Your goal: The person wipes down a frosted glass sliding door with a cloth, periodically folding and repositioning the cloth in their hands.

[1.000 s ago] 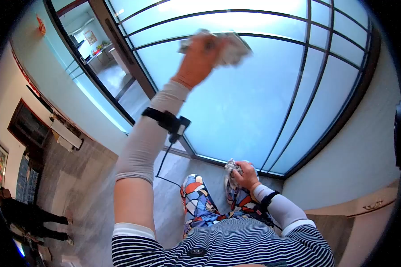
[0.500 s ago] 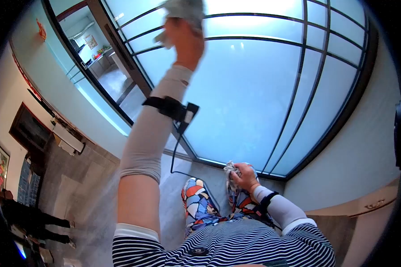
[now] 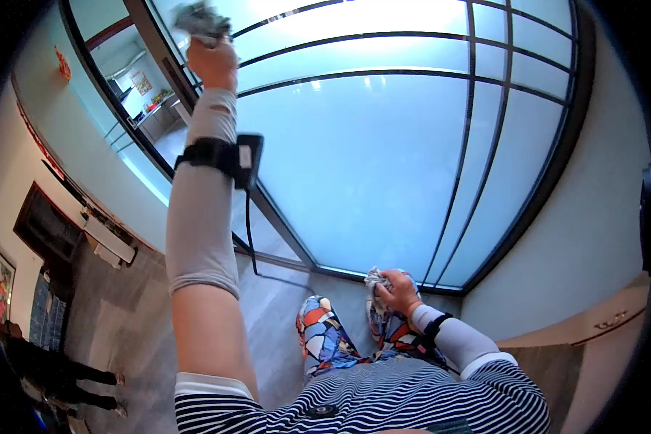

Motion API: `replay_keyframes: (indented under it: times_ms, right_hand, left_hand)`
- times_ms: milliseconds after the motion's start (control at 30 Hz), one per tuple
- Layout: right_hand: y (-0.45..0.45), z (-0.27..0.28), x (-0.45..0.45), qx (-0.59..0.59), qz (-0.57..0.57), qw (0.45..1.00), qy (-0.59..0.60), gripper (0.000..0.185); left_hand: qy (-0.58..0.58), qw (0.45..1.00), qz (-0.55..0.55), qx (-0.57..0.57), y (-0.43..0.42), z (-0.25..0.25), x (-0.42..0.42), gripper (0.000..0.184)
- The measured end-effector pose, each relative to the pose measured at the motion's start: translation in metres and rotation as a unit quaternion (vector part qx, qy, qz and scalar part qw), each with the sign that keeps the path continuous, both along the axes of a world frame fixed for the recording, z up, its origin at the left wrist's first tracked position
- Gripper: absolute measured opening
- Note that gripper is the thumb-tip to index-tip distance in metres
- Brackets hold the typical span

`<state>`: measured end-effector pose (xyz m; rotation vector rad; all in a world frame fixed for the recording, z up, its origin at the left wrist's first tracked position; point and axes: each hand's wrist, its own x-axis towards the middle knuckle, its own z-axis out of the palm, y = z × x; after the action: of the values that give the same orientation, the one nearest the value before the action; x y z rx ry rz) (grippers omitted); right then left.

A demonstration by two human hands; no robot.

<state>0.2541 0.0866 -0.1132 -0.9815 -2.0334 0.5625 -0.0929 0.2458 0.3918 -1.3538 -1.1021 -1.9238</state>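
High at the upper left, my left hand [image 3: 213,64] is closed around a crumpled grey cloth [image 3: 201,23], which is smeared by motion. The cloth is at the dark-framed left side of a frosted glass panel [image 3: 362,166]; whether it touches the surface I cannot tell. Low down, my right hand [image 3: 400,291] grips a light, bunched-up cloth [image 3: 375,279] by my right knee. Both forearms wear pale sleeves, and a black strap with a small box [image 3: 247,160] sits on the left one, a cable hanging from it.
Left of the panel, a doorway [image 3: 170,141] opens onto a kitchen. At the lower left a person in dark clothes [image 3: 87,372] is partly in view. A drawer cabinet [image 3: 607,322] stands at the right, beside the wall [image 3: 557,253].
My left hand has swept left with the grey cloth, from over the glass to the panel's left frame. My right hand stays by the knee with its cloth.
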Motion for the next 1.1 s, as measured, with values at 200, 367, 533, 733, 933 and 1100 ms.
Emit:
replay_keyframes:
  times_ms: [200, 367, 533, 733, 933, 1100]
  right_hand:
    - [-0.001, -0.002, -0.004, -0.012, -0.006, 1.0, -0.013, 0.039]
    - [-0.001, -0.002, -0.006, 0.009, 0.007, 1.0, -0.018, 0.04]
    - [-0.006, 0.002, -0.007, -0.014, -0.013, 0.999, -0.028, 0.04]
    - [-0.003, -0.008, -0.001, 0.015, -0.03, 0.999, -0.024, 0.04]
    - [-0.001, -0.011, -0.002, -0.007, -0.029, 1.0, -0.004, 0.038]
    - [-0.004, -0.004, -0.002, -0.033, -0.008, 0.999, -0.015, 0.043]
  left_hand:
    - [0.183, 0.933, 0.289, 0.11, 0.026, -0.021, 0.067, 0.056]
    - [0.499, 0.856, 0.103, 0.083, -0.028, -0.087, 0.188, 0.064]
    - [0.685, 0.721, 0.05, 0.091, -0.032, -0.126, 0.211, 0.059]
    - [0.492, 0.847, 0.175, 0.098, -0.014, -0.027, 0.168, 0.035]
    - [-0.012, 0.982, -0.111, -0.153, -0.021, 0.077, 0.151, 0.026]
    - [0.382, 0.906, 0.074, 0.167, 0.001, -0.004, 0.242, 0.042]
